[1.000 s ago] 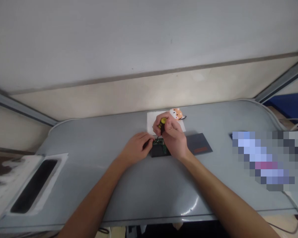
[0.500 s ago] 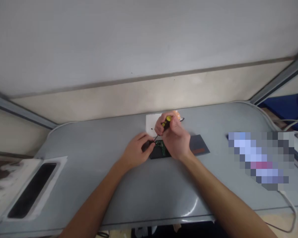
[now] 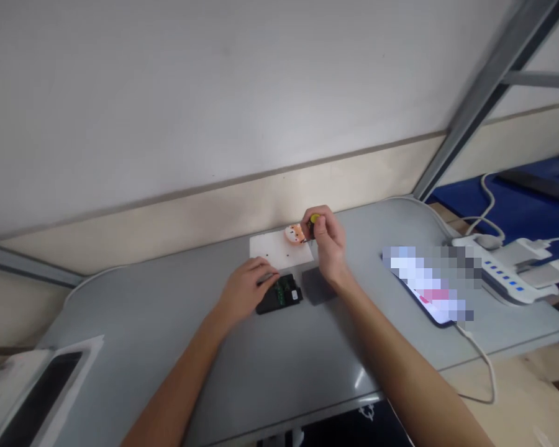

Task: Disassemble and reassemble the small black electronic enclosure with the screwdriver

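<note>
My left hand (image 3: pixel 246 288) is closed at the far left corner of a flat black case (image 3: pixel 268 302), thumb and fingers pinched over a dark edge there. Inside the case shows a green circuit board (image 3: pixel 280 293), with a small white label near its right end. In my right hand (image 3: pixel 328 245) is a screwdriver (image 3: pixel 313 225) with a black and yellow handle, held up off the board. An orange and white animal-face trinket (image 3: pixel 294 234) lies just left of that hand. It rests on a white sheet (image 3: pixel 276 249) bearing a couple of tiny dark specks.
A dark grey flat piece (image 3: pixel 315 287) lies under my right wrist. To the right are a lit phone (image 3: pixel 431 292) on a cable and a white power strip (image 3: pixel 498 270) with plugs. A black slab (image 3: pixel 41 397) on white paper sits at the left. A wall (image 3: pixel 214 198) bounds the back.
My right hand has lifted the screwdriver away from the board toward the back right, uncovering more of the case and the trinket. The view has turned right. My left hand stays at the case.
</note>
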Demonstrator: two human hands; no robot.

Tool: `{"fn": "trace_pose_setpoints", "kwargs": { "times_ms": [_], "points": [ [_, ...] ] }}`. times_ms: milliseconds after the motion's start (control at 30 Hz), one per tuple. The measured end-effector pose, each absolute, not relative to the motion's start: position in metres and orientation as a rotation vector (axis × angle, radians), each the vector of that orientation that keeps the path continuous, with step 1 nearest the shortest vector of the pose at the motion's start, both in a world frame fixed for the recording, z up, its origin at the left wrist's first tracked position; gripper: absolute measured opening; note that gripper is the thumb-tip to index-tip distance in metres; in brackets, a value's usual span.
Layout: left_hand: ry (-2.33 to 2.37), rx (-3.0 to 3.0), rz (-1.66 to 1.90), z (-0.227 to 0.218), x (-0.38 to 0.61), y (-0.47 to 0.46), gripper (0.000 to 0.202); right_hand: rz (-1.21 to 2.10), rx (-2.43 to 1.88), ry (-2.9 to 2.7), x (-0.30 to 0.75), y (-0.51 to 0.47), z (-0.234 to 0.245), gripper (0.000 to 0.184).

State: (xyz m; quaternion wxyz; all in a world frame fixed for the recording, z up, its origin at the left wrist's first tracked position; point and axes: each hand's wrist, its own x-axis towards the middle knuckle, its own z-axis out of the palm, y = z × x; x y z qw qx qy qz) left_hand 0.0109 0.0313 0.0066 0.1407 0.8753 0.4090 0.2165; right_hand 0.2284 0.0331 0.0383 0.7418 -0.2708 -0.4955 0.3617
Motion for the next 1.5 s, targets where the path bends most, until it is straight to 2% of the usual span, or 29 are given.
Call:
{"fn": "trace_pose_setpoints", "kwargs": {
  "times_ms": [100, 267, 467, 600, 700, 733, 767, 833, 900, 1000, 1133, 1367, 1500],
  "points": [
    [1.161, 2.634, 0.361, 0.017, 0.031, 0.054, 0.017, 0.753, -0.651, -1.121, 0.237, 0.034, 0.032, 0.034],
    [1.271, 2.687, 0.178, 0.018, 0.049, 0.073, 0.019, 0.758, -0.701, -1.173, 0.238, 0.031, 0.024, 0.034],
    [1.353, 2.664, 0.155, 0.021, 0.047, 0.066, 0.022, 0.754, -0.793, -1.301, 0.237, 0.026, 0.026, 0.03],
    [1.434, 2.494, 0.352, 0.023, 0.039, 0.034, 0.029, 0.656, -0.863, -1.39, 0.25, 0.019, 0.043, 0.025],
    [1.266, 2.413, 0.445, 0.011, 0.031, 0.006, 0.062, 0.706, -0.905, -1.615, 0.267, 0.011, 0.057, 0.014],
    [1.235, 2.429, 0.444, 0.005, 0.028, 0.0, 0.065, 0.72, -0.952, -1.71, 0.272, 0.008, 0.06, 0.009],
    [1.192, 2.455, 0.447, -0.001, 0.025, -0.004, 0.064, 0.722, -1.024, -1.809, 0.278, 0.006, 0.061, 0.011],
    [1.133, 2.49, 0.506, -0.01, 0.021, -0.006, 0.064, 0.793, -1.185, -1.936, 0.286, 0.003, 0.057, 0.029],
    [1.106, 2.505, 0.588, -0.016, 0.019, -0.005, 0.062, 0.949, -1.311, -1.922, 0.293, 0.002, 0.05, 0.047],
    [1.113, 2.5, 0.662, -0.017, 0.019, -0.003, 0.053, 1.127, -1.318, -1.819, 0.301, 0.003, 0.039, 0.06],
    [1.086, 2.445, 0.692, -0.016, 0.02, -0.005, 0.05, 1.228, -1.446, -1.866, 0.312, 0.003, 0.032, 0.065],
    [0.901, 2.581, 0.902, -0.013, 0.025, -0.02, 0.049, 1.197, -1.684, -2.043, 0.319, 0.008, 0.023, 0.073],
    [0.6, 2.755, 0.742, -0.014, 0.042, -0.043, 0.05, 1.213, -1.648, -1.995, 0.316, 0.011, 0.021, 0.071]
  ]
}}
